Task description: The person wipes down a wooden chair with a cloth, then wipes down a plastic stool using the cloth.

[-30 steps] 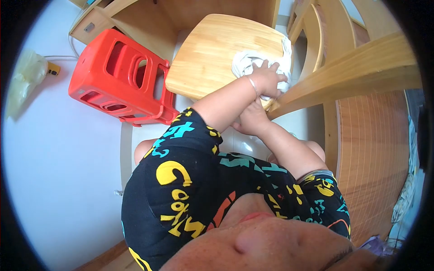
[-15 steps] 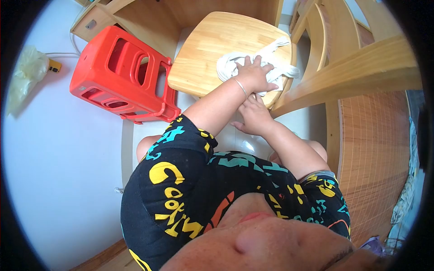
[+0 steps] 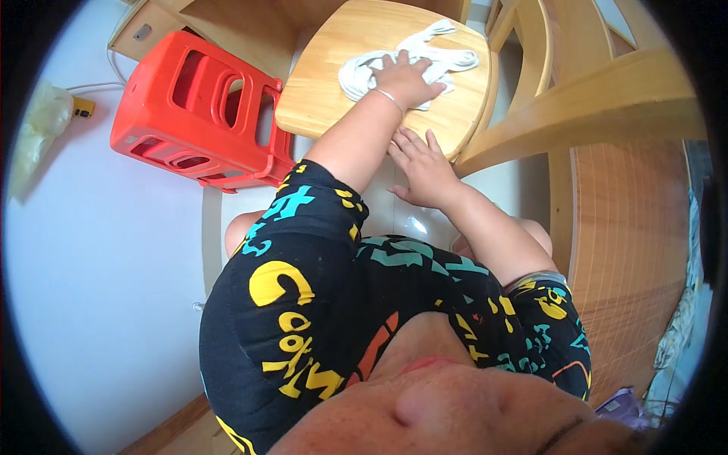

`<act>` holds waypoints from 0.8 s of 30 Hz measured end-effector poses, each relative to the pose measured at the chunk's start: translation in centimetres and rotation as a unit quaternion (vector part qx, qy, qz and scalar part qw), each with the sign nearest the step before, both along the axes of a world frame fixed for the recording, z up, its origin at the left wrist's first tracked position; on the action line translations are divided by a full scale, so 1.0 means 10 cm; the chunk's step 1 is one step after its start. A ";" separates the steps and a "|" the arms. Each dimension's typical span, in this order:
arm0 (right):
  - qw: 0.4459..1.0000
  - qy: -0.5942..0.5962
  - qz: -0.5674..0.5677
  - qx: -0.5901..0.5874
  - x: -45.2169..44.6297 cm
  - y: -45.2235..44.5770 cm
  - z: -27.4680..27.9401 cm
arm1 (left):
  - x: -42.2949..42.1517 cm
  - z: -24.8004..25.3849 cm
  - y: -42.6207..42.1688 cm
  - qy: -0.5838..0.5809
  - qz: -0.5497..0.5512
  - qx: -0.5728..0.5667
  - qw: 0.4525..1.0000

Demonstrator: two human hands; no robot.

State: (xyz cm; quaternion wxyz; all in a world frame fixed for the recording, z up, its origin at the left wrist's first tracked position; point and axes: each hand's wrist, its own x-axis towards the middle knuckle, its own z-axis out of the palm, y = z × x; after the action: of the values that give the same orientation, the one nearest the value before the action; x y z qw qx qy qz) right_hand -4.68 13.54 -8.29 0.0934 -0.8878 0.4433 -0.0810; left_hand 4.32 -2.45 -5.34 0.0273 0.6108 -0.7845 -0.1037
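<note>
My left hand (image 3: 406, 82), with a thin bracelet at the wrist, lies palm down with spread fingers on a crumpled white cloth (image 3: 440, 62). Beneath the cloth is the light wooden seat (image 3: 322, 76) of a chair or stool; part of the cloth trails toward the seat's far right side. My right hand (image 3: 426, 168) is at the near edge of the seat, fingers extended and thumb apart, with nothing in it. Its fingertips are close to the left forearm.
Stacked red plastic stools (image 3: 155, 102) stand left of the seat. A curved wooden chair frame (image 3: 591, 95) rises on the right. Beyond the seat is a wooden desk (image 3: 250, 38). A pale plastic bag (image 3: 45, 121) hangs at the far left, beside a yellow object (image 3: 83, 108).
My left hand and the cloth have moved left and away from me across the seat. The right hand has come out from under the left wrist, its fingers now more visible.
</note>
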 end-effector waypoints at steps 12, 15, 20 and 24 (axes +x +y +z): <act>0.999 0.027 -0.003 0.017 0.02 0.05 0.11 | 0.90 -0.03 0.44 -0.027 0.080 -0.059 0.995; 0.999 0.040 0.002 0.011 0.01 0.08 0.11 | 1.04 -0.06 0.64 -0.041 0.055 -0.075 0.995; 0.990 -0.111 -0.087 0.003 -0.01 0.01 0.22 | 1.10 -0.09 0.96 -0.020 -0.001 -0.082 0.996; 0.979 -0.159 -0.073 -0.102 0.02 -0.02 0.07 | 0.82 -0.17 1.14 -0.070 -0.051 -0.087 0.992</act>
State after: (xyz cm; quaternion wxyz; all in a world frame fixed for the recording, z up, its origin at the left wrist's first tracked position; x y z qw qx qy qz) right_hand -4.47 13.39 -7.60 0.0659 -0.8337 0.4759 -0.2723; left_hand 12.49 8.97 -7.00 0.0198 0.5710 -0.8207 0.0066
